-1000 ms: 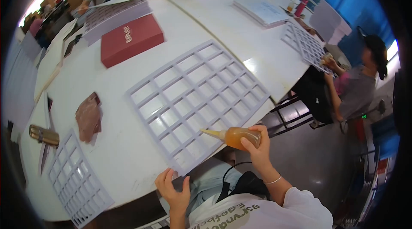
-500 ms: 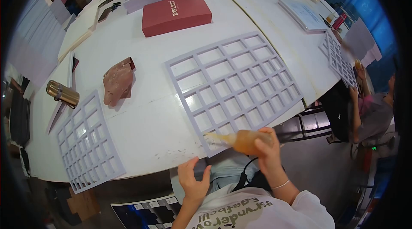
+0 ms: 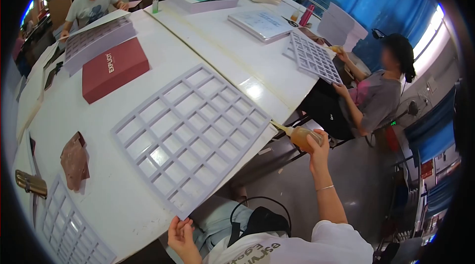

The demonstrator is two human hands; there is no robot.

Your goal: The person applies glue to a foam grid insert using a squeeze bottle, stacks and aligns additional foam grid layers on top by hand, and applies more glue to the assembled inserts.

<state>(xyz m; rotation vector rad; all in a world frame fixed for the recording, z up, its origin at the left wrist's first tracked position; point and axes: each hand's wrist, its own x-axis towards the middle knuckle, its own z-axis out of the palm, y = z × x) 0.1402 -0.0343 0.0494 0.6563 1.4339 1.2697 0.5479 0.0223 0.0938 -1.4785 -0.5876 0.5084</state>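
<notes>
In my right hand (image 3: 319,151) is a squeeze bottle (image 3: 303,138) of amber liquid, which looks like glue. The bottle lies tilted, and its thin nozzle points left at the right-hand corner of a pale grey compartment grid (image 3: 190,124). Whether the tip touches the grid I cannot tell. My left hand (image 3: 184,240) is at the grid's near corner, thumb and fingers pinched on it. The grid lies flat on the white table, its near side along the table edge.
A red box (image 3: 116,70) and a crumpled brown piece (image 3: 74,161) lie beyond and left. A second grid (image 3: 69,224) and a metallic flask (image 3: 30,184) are at far left. At right, a co-worker (image 3: 378,91) handles another grid (image 3: 316,56); two more people stand across the table.
The view has swung to the right. My right hand has carried the bottle from the grid's near corner to its right-hand corner. My left hand, previously apart from the grid, now pinches its near corner.
</notes>
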